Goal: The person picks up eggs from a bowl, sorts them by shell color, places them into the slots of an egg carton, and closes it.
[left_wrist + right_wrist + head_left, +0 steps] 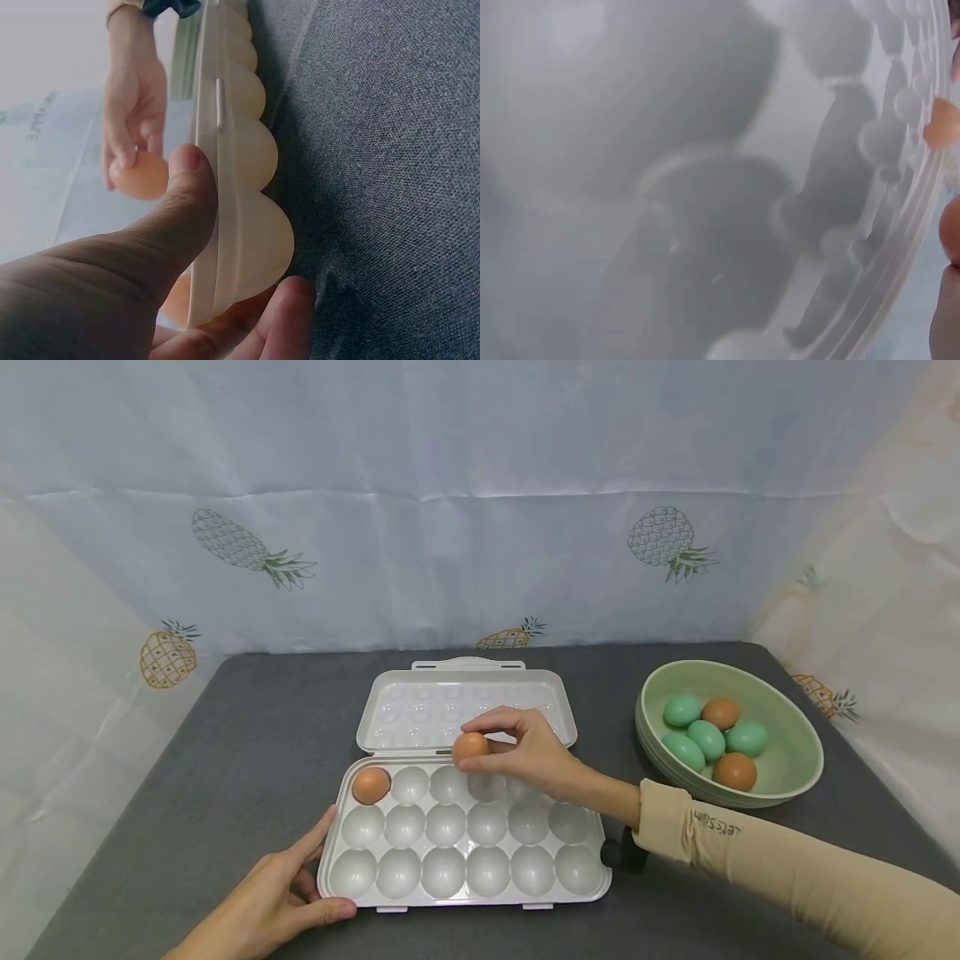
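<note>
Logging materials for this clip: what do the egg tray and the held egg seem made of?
Egg tray: likely moulded plastic, glossy; bright highlights, cups formed in one piece. Held egg: shell or plastic, can't tell; smooth, brown, soft sheen.

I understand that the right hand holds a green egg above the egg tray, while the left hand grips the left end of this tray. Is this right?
Not quite: the egg in the right hand is brown, as the head view shows. The left hand does grip the egg tray there.

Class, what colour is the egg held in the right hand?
The held egg is orange-brown, clearest in the head view.
</note>
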